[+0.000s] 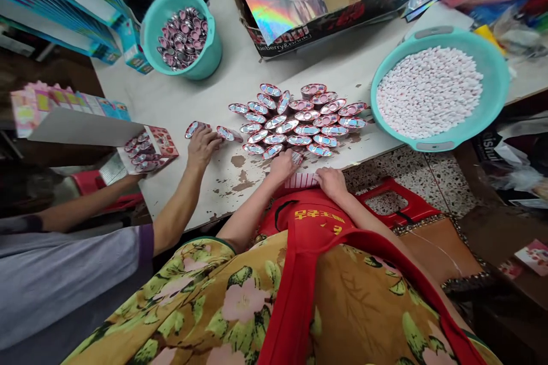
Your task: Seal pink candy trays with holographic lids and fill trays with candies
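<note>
A: Nearest us is the red apron over a flowered shirt. Can you read its lettering?

B: Yellow characters, but creased and turned about; I can't make them out.

A: And the hands?

B: The left hand is at the near edge of the packs, its fingers apparently closed round 1 pack. The right hand has its fingers curled at the end of a striped strip; whether they grip it, I can't tell.

A: Why there?

B: Probably to steady the strip at the bench edge. The packs stand close together mid-bench, shiny oval tops up, perhaps to keep them countable and in reach.

A: The tubs?

B: The basin of white pieces sits right of the packs, the bucket of pink and silver bits behind them to the left; likely 2 tubs to stop loose bits scattering.

A: Other writing?

B: The black carton shows "ieberry&Drink", its start cut off.

A: Anyone else?

B: On the left, a co-worker's hand rests over 1 pack, beside another, near a box holding more.
</note>
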`<state>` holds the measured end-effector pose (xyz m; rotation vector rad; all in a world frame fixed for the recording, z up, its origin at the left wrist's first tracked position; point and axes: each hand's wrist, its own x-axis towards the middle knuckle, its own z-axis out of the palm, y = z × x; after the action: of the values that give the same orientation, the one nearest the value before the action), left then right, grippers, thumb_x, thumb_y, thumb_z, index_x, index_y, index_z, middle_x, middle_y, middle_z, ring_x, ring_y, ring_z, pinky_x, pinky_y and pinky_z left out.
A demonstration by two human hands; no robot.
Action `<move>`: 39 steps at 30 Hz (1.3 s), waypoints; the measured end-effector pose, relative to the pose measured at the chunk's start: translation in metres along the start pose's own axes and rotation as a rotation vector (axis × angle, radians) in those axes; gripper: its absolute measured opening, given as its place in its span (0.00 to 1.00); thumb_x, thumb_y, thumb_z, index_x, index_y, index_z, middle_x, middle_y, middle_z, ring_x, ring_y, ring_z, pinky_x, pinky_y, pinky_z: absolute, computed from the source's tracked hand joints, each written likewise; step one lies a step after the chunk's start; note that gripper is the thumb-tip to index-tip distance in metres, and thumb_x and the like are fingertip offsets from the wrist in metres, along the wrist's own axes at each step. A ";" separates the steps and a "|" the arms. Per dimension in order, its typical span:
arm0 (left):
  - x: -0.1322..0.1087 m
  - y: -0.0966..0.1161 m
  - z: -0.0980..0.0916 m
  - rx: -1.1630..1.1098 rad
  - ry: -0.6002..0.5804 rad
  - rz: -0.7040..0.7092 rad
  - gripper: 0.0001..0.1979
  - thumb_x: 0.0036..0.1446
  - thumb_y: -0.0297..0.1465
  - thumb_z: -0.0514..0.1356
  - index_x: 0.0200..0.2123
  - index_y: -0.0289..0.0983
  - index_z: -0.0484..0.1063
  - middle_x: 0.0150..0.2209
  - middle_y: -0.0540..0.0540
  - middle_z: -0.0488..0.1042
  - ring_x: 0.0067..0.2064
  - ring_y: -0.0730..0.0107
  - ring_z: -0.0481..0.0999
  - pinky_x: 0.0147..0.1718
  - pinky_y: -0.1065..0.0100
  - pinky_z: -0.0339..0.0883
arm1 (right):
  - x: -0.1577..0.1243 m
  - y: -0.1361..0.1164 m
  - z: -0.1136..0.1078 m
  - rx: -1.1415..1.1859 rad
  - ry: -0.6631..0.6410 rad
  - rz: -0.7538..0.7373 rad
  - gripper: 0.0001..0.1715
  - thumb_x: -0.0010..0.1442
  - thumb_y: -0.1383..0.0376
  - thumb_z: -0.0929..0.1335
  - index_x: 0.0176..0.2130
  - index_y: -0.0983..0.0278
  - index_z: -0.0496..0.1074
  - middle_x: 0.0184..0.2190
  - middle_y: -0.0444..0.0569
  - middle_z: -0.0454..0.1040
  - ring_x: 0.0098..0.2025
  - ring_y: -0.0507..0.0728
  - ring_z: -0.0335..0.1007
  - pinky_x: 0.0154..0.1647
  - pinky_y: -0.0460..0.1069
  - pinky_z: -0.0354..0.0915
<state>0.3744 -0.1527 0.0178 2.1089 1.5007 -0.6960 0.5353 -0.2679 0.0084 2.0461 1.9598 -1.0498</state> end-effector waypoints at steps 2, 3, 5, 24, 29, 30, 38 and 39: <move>-0.002 -0.026 -0.010 -0.007 -0.013 0.063 0.28 0.67 0.36 0.56 0.67 0.35 0.63 0.58 0.32 0.76 0.58 0.50 0.77 0.53 0.61 0.69 | 0.004 0.003 -0.001 0.002 0.020 0.003 0.19 0.73 0.57 0.61 0.51 0.62 0.76 0.51 0.58 0.80 0.53 0.64 0.74 0.50 0.55 0.61; -0.001 -0.039 -0.016 -0.013 -0.016 0.076 0.27 0.67 0.35 0.55 0.67 0.36 0.64 0.59 0.33 0.76 0.58 0.52 0.77 0.54 0.62 0.69 | 0.006 0.004 -0.002 0.005 0.025 0.009 0.19 0.73 0.57 0.61 0.50 0.62 0.76 0.51 0.58 0.80 0.54 0.65 0.73 0.50 0.56 0.61; 0.004 -0.062 -0.026 -0.026 -0.005 0.072 0.26 0.67 0.31 0.54 0.66 0.38 0.67 0.59 0.36 0.77 0.58 0.54 0.77 0.54 0.63 0.68 | 0.011 0.005 -0.003 0.012 0.027 0.035 0.19 0.73 0.57 0.61 0.50 0.62 0.76 0.51 0.58 0.79 0.54 0.65 0.73 0.51 0.56 0.61; -0.018 -0.100 0.010 -0.173 0.423 0.482 0.17 0.72 0.39 0.54 0.53 0.37 0.78 0.47 0.38 0.80 0.49 0.56 0.75 0.51 0.57 0.66 | 0.047 -0.040 -0.009 0.158 -0.082 -0.221 0.18 0.74 0.57 0.63 0.52 0.64 0.76 0.52 0.54 0.80 0.54 0.61 0.74 0.50 0.50 0.60; -0.043 -0.082 0.034 -0.011 0.413 0.453 0.18 0.72 0.32 0.51 0.57 0.41 0.77 0.51 0.36 0.79 0.54 0.51 0.73 0.53 0.51 0.62 | 0.058 -0.048 -0.007 0.107 -0.125 -0.198 0.20 0.75 0.58 0.60 0.50 0.63 0.77 0.50 0.54 0.81 0.50 0.60 0.76 0.44 0.50 0.59; -0.043 -0.080 0.038 0.012 0.409 0.440 0.19 0.72 0.31 0.50 0.59 0.40 0.75 0.53 0.35 0.78 0.54 0.51 0.73 0.53 0.50 0.62 | 0.060 -0.049 -0.008 0.097 -0.136 -0.180 0.21 0.75 0.57 0.60 0.50 0.62 0.78 0.49 0.54 0.82 0.49 0.60 0.76 0.43 0.50 0.59; -0.047 -0.086 0.071 -0.042 0.378 0.449 0.19 0.71 0.28 0.50 0.59 0.39 0.74 0.62 0.34 0.74 0.60 0.50 0.74 0.55 0.50 0.64 | 0.072 -0.050 -0.014 0.079 -0.193 -0.108 0.22 0.74 0.55 0.59 0.51 0.60 0.78 0.50 0.55 0.81 0.49 0.61 0.75 0.40 0.49 0.60; -0.050 -0.089 0.073 -0.105 0.363 0.469 0.17 0.70 0.28 0.51 0.56 0.40 0.75 0.61 0.34 0.75 0.60 0.51 0.74 0.55 0.51 0.65 | 0.073 -0.050 -0.014 0.083 -0.196 -0.110 0.22 0.74 0.56 0.59 0.51 0.60 0.78 0.50 0.55 0.81 0.50 0.61 0.76 0.40 0.50 0.60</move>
<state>0.2655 -0.2074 -0.0127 2.4654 1.0995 -0.0652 0.4889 -0.1920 -0.0024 1.8115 1.9787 -1.3209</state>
